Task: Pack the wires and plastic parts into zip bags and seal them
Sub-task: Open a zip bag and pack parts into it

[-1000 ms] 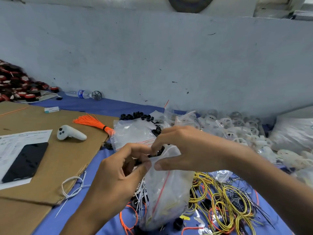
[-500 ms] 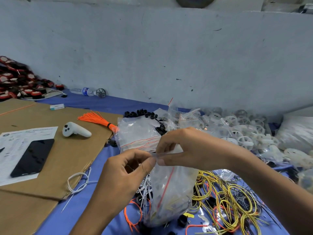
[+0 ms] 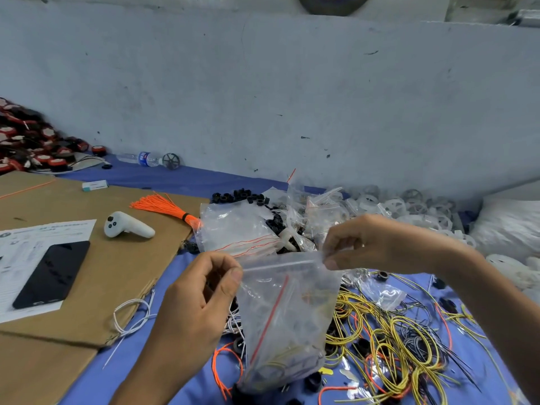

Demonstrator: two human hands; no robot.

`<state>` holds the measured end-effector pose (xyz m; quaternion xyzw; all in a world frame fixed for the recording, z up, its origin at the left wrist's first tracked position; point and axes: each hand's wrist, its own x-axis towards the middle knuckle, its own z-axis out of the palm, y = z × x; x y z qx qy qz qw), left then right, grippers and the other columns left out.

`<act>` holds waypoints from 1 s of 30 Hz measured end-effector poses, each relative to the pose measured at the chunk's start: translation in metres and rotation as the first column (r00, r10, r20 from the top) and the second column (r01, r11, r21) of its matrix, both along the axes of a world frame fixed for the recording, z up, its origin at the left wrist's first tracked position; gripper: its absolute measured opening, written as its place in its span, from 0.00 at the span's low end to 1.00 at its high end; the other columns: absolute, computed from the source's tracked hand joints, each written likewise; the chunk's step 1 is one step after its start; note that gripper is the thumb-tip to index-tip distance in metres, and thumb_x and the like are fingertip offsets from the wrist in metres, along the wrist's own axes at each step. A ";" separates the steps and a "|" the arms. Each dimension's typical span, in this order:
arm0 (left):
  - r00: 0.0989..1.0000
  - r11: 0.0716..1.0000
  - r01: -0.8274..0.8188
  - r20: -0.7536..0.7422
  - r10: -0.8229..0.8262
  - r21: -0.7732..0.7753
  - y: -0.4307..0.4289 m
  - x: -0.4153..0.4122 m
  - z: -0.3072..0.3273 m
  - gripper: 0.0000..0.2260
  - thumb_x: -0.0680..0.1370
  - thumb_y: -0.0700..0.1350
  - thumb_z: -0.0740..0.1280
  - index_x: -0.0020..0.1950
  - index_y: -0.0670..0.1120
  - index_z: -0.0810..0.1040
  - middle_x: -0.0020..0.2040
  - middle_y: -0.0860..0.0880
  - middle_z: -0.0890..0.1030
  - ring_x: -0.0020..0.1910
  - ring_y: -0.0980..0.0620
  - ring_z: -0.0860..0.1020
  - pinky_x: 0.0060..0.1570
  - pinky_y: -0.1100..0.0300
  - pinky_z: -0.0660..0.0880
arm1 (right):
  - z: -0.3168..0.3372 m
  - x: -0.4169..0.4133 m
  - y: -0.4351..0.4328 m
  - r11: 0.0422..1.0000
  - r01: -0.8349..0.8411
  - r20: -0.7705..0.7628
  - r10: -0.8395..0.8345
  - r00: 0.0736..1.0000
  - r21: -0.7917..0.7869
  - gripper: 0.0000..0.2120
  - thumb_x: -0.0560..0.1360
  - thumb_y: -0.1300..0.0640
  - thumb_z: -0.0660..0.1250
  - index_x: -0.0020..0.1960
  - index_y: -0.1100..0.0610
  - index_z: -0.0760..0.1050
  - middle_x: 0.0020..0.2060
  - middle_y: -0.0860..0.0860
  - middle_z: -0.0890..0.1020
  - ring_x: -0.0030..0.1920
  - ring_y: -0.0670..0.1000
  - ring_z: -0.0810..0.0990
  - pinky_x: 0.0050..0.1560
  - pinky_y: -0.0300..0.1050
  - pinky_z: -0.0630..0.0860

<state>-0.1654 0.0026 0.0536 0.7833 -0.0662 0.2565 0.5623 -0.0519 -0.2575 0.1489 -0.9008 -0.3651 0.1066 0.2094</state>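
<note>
A clear zip bag (image 3: 287, 317) hangs upright in front of me, with wires and dark parts in its bottom and a red wire slanting inside. My left hand (image 3: 201, 290) pinches the bag's top left corner between thumb and forefinger. My right hand (image 3: 368, 244) pinches the top right corner, so the zip strip is stretched flat between them. Below lies a tangle of yellow, black and orange wires (image 3: 388, 340). Black plastic rings (image 3: 242, 197) and white plastic wheels (image 3: 409, 209) lie behind.
A stack of empty zip bags (image 3: 233, 229) lies behind the held one. On the cardboard sheet (image 3: 117, 273) at left sit a white controller (image 3: 125, 225), a black phone (image 3: 52, 273) on paper, and an orange wire bundle (image 3: 166, 207). A white cable (image 3: 131, 317) loops at the cardboard's edge.
My hands have moved apart along the bag's top: the right hand slid right along the zip strip while the left kept the left corner. The bag's mouth now lies stretched flat.
</note>
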 end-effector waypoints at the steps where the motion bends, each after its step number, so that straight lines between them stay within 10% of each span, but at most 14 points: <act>1: 1.000 1.000 0.003 0.001 -0.003 -0.006 0.001 0.000 -0.001 0.06 0.79 0.56 0.68 0.47 0.55 0.77 0.38 0.46 0.77 0.31 0.53 0.70 0.30 0.65 0.68 | -0.003 0.001 -0.007 1.000 0.010 -0.008 -0.010 1.000 0.007 0.02 0.75 0.49 0.73 0.47 0.45 0.81 0.37 0.39 0.82 0.36 0.36 0.77 0.37 0.29 0.70; 8: 1.000 0.999 -0.010 -0.024 0.009 -0.037 0.002 0.002 -0.005 0.03 0.75 0.55 0.66 0.46 0.58 0.78 0.41 0.51 0.79 0.34 0.56 0.74 0.36 0.64 0.71 | -0.026 -0.011 -0.032 0.952 0.108 -0.120 -0.076 0.990 0.286 0.03 0.73 0.48 0.72 0.45 0.46 0.82 0.34 0.45 0.82 0.34 0.41 0.76 0.34 0.33 0.71; 14: 0.999 0.999 -0.029 -0.015 0.028 -0.019 0.002 0.006 -0.002 0.04 0.74 0.54 0.65 0.46 0.59 0.78 0.41 0.56 0.80 0.37 0.58 0.75 0.38 0.67 0.71 | -0.040 -0.037 -0.037 0.838 0.130 -0.075 -0.106 0.991 0.531 0.05 0.72 0.52 0.74 0.43 0.53 0.81 0.38 0.56 0.82 0.38 0.56 0.80 0.41 0.57 0.76; 21: 0.999 0.999 -0.012 -0.053 0.010 -0.046 0.003 0.014 -0.003 0.05 0.75 0.55 0.65 0.47 0.57 0.79 0.41 0.56 0.81 0.40 0.57 0.76 0.44 0.57 0.74 | -0.060 -0.057 -0.033 0.762 0.221 -0.186 -0.134 0.973 0.609 0.07 0.73 0.52 0.72 0.47 0.55 0.81 0.36 0.46 0.82 0.36 0.43 0.78 0.38 0.36 0.74; 30: 0.998 1.000 0.025 -0.064 -0.026 -0.016 0.001 0.010 0.001 0.03 0.75 0.54 0.71 0.46 0.57 0.82 0.42 0.54 0.83 0.39 0.60 0.77 0.41 0.67 0.75 | -0.071 -0.064 -0.030 0.705 0.310 -0.290 -0.154 0.945 0.637 0.06 0.74 0.52 0.72 0.46 0.54 0.81 0.34 0.49 0.80 0.35 0.45 0.74 0.36 0.36 0.71</act>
